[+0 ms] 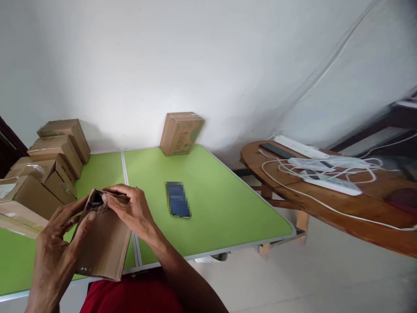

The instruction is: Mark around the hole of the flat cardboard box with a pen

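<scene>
Both hands hold a flat brown cardboard box [106, 243] upright over the near edge of the green table [221, 204]. My left hand [57, 248] grips its left side, thumb at the open top end. My right hand [128, 206] curls over the top, fingers pressing on the end flap. The inside of the opening looks dark. A dark blue phone [178, 199] lies flat on the table to the right of my right hand.
Several brown cardboard boxes [55, 152] are stacked at the table's left side. One more box [180, 132] leans against the white wall at the back. A wooden side table [342, 204] to the right carries power strips and white cables [325, 167].
</scene>
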`<state>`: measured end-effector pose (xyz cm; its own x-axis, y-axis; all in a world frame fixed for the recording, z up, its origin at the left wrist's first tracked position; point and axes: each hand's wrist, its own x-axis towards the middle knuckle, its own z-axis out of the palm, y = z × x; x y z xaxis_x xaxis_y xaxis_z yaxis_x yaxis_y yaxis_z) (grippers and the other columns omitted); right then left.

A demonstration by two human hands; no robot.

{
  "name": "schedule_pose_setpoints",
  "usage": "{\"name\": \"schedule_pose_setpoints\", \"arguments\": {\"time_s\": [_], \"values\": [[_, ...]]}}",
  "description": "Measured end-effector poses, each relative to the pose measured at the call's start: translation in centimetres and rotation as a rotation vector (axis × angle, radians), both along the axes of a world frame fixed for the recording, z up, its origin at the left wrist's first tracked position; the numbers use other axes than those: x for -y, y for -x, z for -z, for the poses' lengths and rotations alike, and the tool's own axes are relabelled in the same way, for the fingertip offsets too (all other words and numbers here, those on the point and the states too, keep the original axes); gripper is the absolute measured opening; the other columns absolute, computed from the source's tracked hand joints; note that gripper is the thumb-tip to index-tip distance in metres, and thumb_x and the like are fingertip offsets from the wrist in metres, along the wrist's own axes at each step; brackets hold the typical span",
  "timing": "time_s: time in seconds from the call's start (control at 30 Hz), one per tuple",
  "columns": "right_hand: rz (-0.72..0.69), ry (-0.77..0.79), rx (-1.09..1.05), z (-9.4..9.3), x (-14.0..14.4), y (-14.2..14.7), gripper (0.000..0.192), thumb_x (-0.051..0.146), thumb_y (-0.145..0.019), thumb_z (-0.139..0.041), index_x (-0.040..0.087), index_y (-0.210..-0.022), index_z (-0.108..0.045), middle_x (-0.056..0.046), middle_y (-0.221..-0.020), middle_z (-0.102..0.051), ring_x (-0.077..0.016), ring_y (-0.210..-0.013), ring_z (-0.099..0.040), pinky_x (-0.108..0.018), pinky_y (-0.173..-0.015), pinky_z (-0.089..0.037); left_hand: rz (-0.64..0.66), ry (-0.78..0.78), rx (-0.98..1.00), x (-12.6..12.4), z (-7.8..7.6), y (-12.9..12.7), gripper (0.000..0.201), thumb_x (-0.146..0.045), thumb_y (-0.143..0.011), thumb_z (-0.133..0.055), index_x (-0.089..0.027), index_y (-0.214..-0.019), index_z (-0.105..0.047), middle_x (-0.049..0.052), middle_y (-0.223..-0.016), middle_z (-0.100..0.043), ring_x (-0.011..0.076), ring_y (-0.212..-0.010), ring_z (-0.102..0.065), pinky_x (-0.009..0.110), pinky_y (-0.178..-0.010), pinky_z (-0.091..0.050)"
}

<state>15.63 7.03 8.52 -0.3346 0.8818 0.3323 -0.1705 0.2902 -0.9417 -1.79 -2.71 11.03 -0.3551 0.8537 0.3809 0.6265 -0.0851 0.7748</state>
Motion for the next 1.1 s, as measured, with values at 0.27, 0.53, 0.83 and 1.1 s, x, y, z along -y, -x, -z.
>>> {"name": "schedule_pose_setpoints", "arguments": {"time_s": [0.27,0.53,0.83,1.1], "values": [[0.074,-0.184,-0.015,-0.2,1.8,0.5,0.025,0.040,-0.101,-0.082,0.018,-0.111,-0.088,-0.010,-0.106,-0.089,-0.0208,-0.090,-0.086,-0.028,-0.083,-0.069,-0.003,0.117,-0.054,1.4,-1.1,0.9,0.063,-0.082,-0.086,-0.078,-0.034,-0.125,-0.091,0.006,-0.119,-0.089,0.0324,-0.105,-0.085,0.040,-0.087,-0.071],[0.209,-0.621,0.148,-0.7,1.6,0.9,0.014,0.032,-0.108,-0.077,0.022,-0.107,-0.087,-0.006,-0.107,-0.092,-0.0190,-0.097,-0.087,-0.029,-0.099,-0.068,-0.305,0.020,-0.030,3.4,2.1,-0.7,0.059,-0.082,-0.088,-0.077,-0.034,-0.122,-0.088,0.002,-0.127,-0.088,0.0339,-0.119,-0.081,0.047,-0.109,-0.061],[0.184,-0.799,0.393,1.1,1.6,3.4,0.016,0.025,-0.113,-0.070,0.024,-0.104,-0.083,-0.002,-0.105,-0.091,-0.0190,-0.104,-0.085,-0.031,-0.103,-0.063,-0.428,0.130,-0.014,2.3,3.8,1.2,0.069,-0.089,-0.073,-0.072,-0.031,-0.108,-0.085,0.005,-0.104,-0.090,0.0441,-0.110,-0.084,0.050,-0.087,-0.061],[0.253,-0.591,0.265,0.1,-0.7,-0.6,0.015,0.031,-0.103,-0.086,0.017,-0.108,-0.087,-0.009,-0.109,-0.091,-0.0210,-0.104,-0.086,-0.028,-0.101,-0.063,-0.263,-0.004,-0.118,-1.4,0.1,-3.0,0.047,-0.071,-0.077,-0.071,-0.028,-0.094,-0.082,0.005,-0.091,-0.085,0.0312,-0.078,-0.080,0.045,-0.077,-0.061]]}}
